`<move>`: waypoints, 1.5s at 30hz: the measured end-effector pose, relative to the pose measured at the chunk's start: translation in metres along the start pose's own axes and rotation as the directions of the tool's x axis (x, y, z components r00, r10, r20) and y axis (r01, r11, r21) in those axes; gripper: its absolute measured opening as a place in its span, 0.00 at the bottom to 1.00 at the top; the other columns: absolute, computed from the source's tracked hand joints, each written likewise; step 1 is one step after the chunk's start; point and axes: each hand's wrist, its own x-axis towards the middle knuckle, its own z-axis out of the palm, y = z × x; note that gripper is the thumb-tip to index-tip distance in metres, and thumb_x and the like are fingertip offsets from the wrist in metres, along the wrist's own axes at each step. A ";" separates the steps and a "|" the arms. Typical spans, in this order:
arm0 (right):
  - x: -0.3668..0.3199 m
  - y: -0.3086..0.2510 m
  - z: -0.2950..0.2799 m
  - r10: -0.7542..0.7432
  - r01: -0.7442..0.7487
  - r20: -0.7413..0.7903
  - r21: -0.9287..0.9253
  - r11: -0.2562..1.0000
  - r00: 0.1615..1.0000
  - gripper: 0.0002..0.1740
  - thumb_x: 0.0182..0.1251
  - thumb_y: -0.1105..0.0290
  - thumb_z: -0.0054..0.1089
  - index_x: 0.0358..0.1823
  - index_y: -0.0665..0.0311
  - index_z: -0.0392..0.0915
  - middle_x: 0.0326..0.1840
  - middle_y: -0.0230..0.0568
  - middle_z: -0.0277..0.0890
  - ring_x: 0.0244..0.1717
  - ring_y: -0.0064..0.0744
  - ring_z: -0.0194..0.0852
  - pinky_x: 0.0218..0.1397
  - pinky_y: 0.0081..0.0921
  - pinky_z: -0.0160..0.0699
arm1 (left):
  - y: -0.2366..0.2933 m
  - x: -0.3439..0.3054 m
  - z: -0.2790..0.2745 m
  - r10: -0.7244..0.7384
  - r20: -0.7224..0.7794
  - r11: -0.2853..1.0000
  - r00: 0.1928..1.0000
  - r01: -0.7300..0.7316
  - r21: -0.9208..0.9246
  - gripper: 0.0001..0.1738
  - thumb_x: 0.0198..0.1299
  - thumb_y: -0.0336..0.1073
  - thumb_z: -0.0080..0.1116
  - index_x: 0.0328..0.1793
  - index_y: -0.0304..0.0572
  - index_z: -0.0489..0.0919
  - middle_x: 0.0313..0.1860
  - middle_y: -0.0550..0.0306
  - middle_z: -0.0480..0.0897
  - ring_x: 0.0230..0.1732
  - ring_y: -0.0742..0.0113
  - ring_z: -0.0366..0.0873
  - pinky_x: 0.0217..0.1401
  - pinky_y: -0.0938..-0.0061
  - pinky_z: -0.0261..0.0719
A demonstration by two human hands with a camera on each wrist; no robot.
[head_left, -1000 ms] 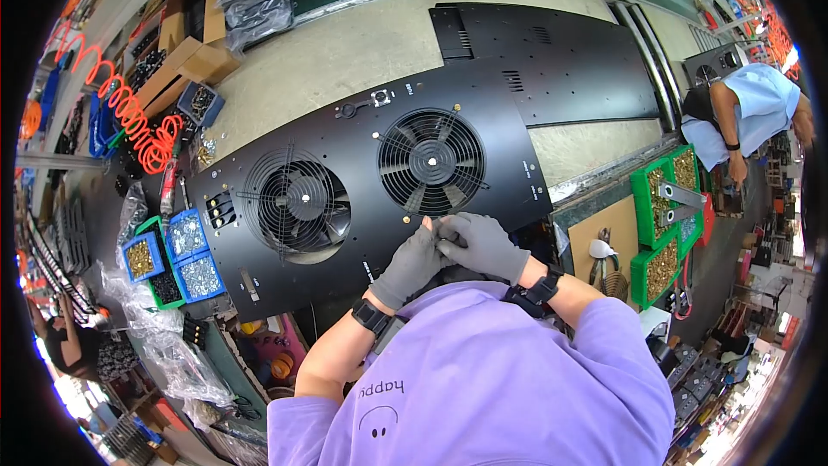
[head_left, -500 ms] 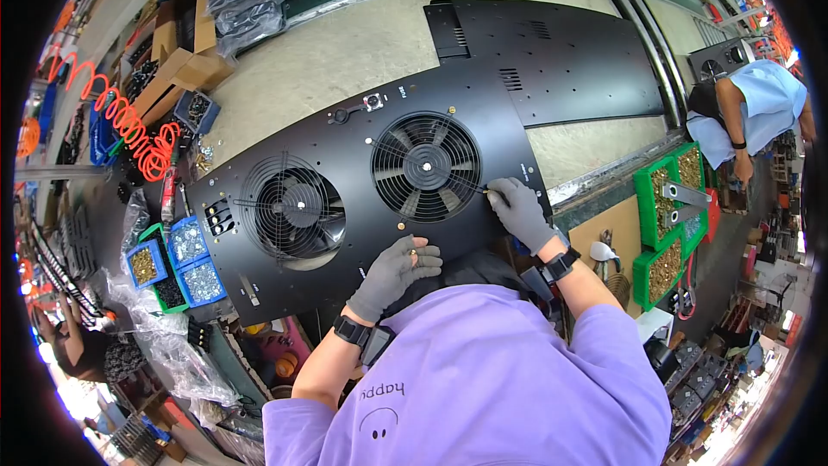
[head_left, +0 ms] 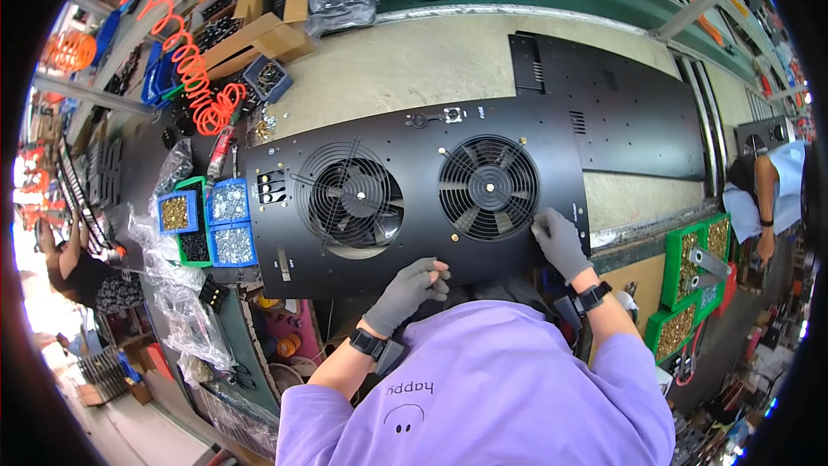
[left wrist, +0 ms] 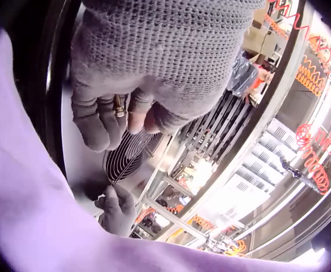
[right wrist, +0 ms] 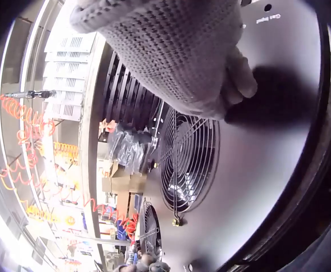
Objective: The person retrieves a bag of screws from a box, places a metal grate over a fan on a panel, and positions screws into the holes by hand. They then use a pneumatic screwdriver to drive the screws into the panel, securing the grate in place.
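My left hand (head_left: 412, 292) hovers at the near edge of a black metal panel (head_left: 418, 246), fingers bent. In the left wrist view a brass screw (left wrist: 119, 106) shows held between its gloved fingers. My right hand (head_left: 561, 246) pinches at the near right corner of the right fan guard (head_left: 490, 188), its fingertips hiding what lies between them. A brass screw (head_left: 454, 237) sits at that guard's near left corner, and others stand at its far corners. The left fan guard (head_left: 360, 195) lies askew over its round opening, leaving part of it uncovered.
A second black panel (head_left: 647, 112) lies behind to the right. Green bins (head_left: 651, 328) of brass hardware stand at right, blue bins (head_left: 231, 223) of silvery hardware at left. A red coiled hose (head_left: 216, 108) and cardboard box (head_left: 259, 39) are at back left. Another person (head_left: 768, 185) bends at far right.
The hands were together at the panel's near edge, then parted. My right hand went to the right fan guard's corner and stays there. The head view has turned, shifting the scene rightward.
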 end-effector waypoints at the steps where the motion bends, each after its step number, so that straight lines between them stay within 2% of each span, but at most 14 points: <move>1: 0.002 0.000 0.000 0.018 -0.018 0.031 0.009 1.000 0.999 0.09 0.56 0.69 0.57 0.39 0.60 0.73 0.31 0.47 0.73 0.36 0.50 0.74 0.38 0.40 0.73 | -0.004 -0.006 -0.008 0.083 -0.009 0.995 0.996 -0.084 -0.058 0.15 0.62 0.30 0.46 0.54 0.34 0.70 0.44 0.50 0.76 0.40 0.66 0.76 0.45 0.70 0.76; 4: 0.013 -0.055 -0.021 0.005 -0.004 0.009 -0.141 0.990 1.000 0.13 0.56 0.66 0.58 0.43 0.59 0.74 0.33 0.45 0.73 0.35 0.47 0.75 0.37 0.39 0.73 | -0.001 -0.027 -0.023 0.178 -0.101 0.979 0.979 -0.187 -0.080 0.15 0.63 0.31 0.45 0.55 0.34 0.69 0.45 0.48 0.75 0.40 0.66 0.76 0.45 0.69 0.77; 6: 0.026 -0.092 -0.020 -0.160 0.161 0.018 -0.115 0.980 0.987 0.16 0.56 0.66 0.57 0.46 0.58 0.75 0.32 0.44 0.73 0.34 0.43 0.75 0.37 0.36 0.73 | 0.007 -0.038 -0.028 0.191 -0.154 0.973 0.969 -0.208 -0.101 0.15 0.63 0.28 0.41 0.55 0.32 0.67 0.43 0.47 0.75 0.39 0.63 0.76 0.45 0.68 0.78; 9: 0.046 -0.144 0.004 -0.470 0.466 0.188 0.068 0.882 0.862 0.14 0.58 0.64 0.55 0.45 0.58 0.74 0.34 0.44 0.73 0.37 0.45 0.74 0.40 0.36 0.72 | 0.009 -0.046 -0.043 0.303 -0.217 0.935 0.928 -0.334 -0.121 0.13 0.63 0.30 0.43 0.53 0.34 0.68 0.40 0.47 0.77 0.38 0.62 0.77 0.43 0.66 0.78; 14: 0.090 -0.196 0.057 -0.626 0.603 0.277 0.173 0.779 0.729 0.13 0.59 0.61 0.54 0.43 0.58 0.74 0.38 0.44 0.73 0.41 0.46 0.72 0.44 0.38 0.71 | -0.002 -0.072 -0.064 0.329 -0.463 0.858 0.823 -0.465 -0.217 0.08 0.62 0.37 0.46 0.41 0.43 0.72 0.36 0.55 0.76 0.33 0.64 0.75 0.38 0.68 0.75; 16: 0.121 -0.201 0.082 -0.590 0.605 0.187 -0.030 0.796 0.785 0.15 0.57 0.59 0.55 0.43 0.57 0.74 0.43 0.43 0.72 0.47 0.45 0.70 0.48 0.40 0.69 | -0.022 -0.084 -0.085 0.310 -0.452 0.767 0.837 -0.501 -0.401 0.07 0.61 0.40 0.49 0.33 0.49 0.71 0.27 0.61 0.70 0.27 0.68 0.67 0.30 0.73 0.67; 17: 0.135 -0.207 0.087 -0.575 0.597 0.190 -0.081 0.798 0.796 0.16 0.57 0.59 0.56 0.44 0.56 0.73 0.45 0.42 0.71 0.50 0.45 0.68 0.49 0.41 0.68 | -0.019 -0.088 -0.078 0.249 -0.584 0.801 0.772 -0.503 -0.324 0.12 0.63 0.44 0.48 0.29 0.50 0.68 0.20 0.66 0.62 0.21 0.73 0.60 0.25 0.76 0.60; 20: 0.177 -0.214 0.100 -0.464 0.504 0.206 -0.243 0.829 0.862 0.27 0.57 0.55 0.56 0.57 0.54 0.66 0.58 0.44 0.66 0.61 0.46 0.61 0.60 0.46 0.59 | -0.041 -0.085 -0.117 0.209 -0.756 0.850 0.621 -0.497 -0.173 0.17 0.64 0.51 0.47 0.27 0.51 0.67 0.16 0.69 0.59 0.16 0.75 0.57 0.20 0.77 0.59; 24: 0.216 -0.217 0.097 -0.237 0.310 0.223 -0.398 0.863 0.946 0.32 0.60 0.49 0.51 0.62 0.56 0.63 0.66 0.44 0.60 0.68 0.43 0.54 0.66 0.49 0.51 | -0.032 -0.093 -0.131 0.229 -0.845 0.878 0.484 -0.477 -0.035 0.21 0.64 0.56 0.45 0.26 0.52 0.66 0.13 0.71 0.56 0.12 0.77 0.52 0.16 0.78 0.55; 26: 0.231 -0.202 0.101 -0.178 0.273 0.245 -0.442 0.854 0.953 0.29 0.63 0.46 0.46 0.58 0.56 0.69 0.59 0.46 0.69 0.62 0.46 0.63 0.61 0.47 0.59 | -0.025 -0.098 -0.132 0.149 -0.905 0.957 0.399 -0.290 0.030 0.22 0.64 0.58 0.44 0.28 0.50 0.68 0.13 0.71 0.58 0.12 0.79 0.55 0.13 0.80 0.59; 28: 0.241 -0.187 0.101 -0.176 0.315 0.340 -0.412 0.855 0.924 0.26 0.64 0.46 0.44 0.54 0.56 0.73 0.53 0.47 0.74 0.56 0.47 0.70 0.58 0.42 0.65 | -0.031 -0.094 -0.145 0.175 -0.879 0.952 0.443 -0.303 0.037 0.23 0.64 0.58 0.44 0.27 0.49 0.67 0.13 0.70 0.58 0.12 0.79 0.56 0.15 0.80 0.63; 30: 0.243 -0.180 0.101 -0.155 0.300 0.364 -0.386 0.872 0.918 0.25 0.65 0.46 0.42 0.54 0.53 0.73 0.54 0.46 0.74 0.58 0.46 0.67 0.59 0.45 0.59 | -0.034 -0.082 -0.154 0.252 -0.853 0.891 0.458 -0.454 0.019 0.24 0.64 0.59 0.43 0.27 0.48 0.66 0.13 0.70 0.59 0.12 0.78 0.57 0.15 0.80 0.63; 36: 0.250 -0.178 0.101 -0.200 0.322 0.333 -0.368 0.872 0.922 0.25 0.64 0.46 0.43 0.50 0.56 0.76 0.48 0.47 0.77 0.54 0.47 0.71 0.56 0.42 0.64 | -0.023 -0.073 -0.150 0.232 -0.895 0.893 0.381 -0.449 0.041 0.24 0.65 0.58 0.41 0.27 0.48 0.66 0.12 0.68 0.59 0.12 0.77 0.58 0.15 0.78 0.64; 45: 0.255 -0.166 0.104 -0.266 0.355 0.291 -0.318 0.879 0.919 0.25 0.63 0.45 0.45 0.46 0.57 0.77 0.43 0.48 0.79 0.48 0.48 0.75 0.51 0.42 0.67 | -0.017 -0.075 -0.147 0.211 -0.881 0.905 0.424 -0.425 0.012 0.24 0.66 0.58 0.38 0.26 0.49 0.65 0.12 0.68 0.59 0.11 0.77 0.56 0.16 0.78 0.63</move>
